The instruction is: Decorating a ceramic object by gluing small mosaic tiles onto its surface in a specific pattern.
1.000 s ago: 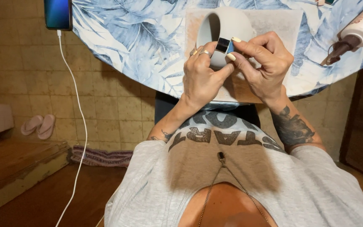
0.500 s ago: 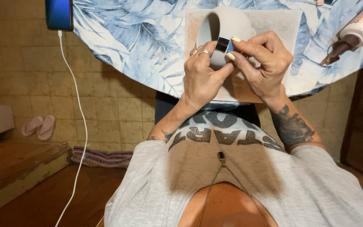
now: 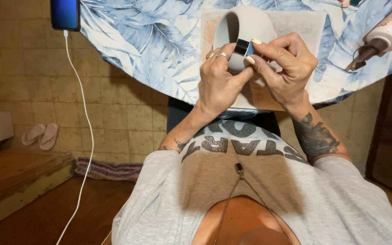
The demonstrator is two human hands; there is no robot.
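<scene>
Small block pinched between both hands over the grey mug

The left hand (image 3: 218, 84) and right hand (image 3: 284, 68) both grip a small dark-and-blue block (image 3: 243, 47), held just in front of the grey mug (image 3: 243, 25) lying on its side on the surface (image 3: 150, 50)

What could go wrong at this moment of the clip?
The small blue-and-silver square piece is pinched only by fingertips of the left hand and right hand; it could slip and drop off the table edge. The grey curved ceramic piece rests near that edge. The white charging cable hanging from the phone could snag.
</scene>
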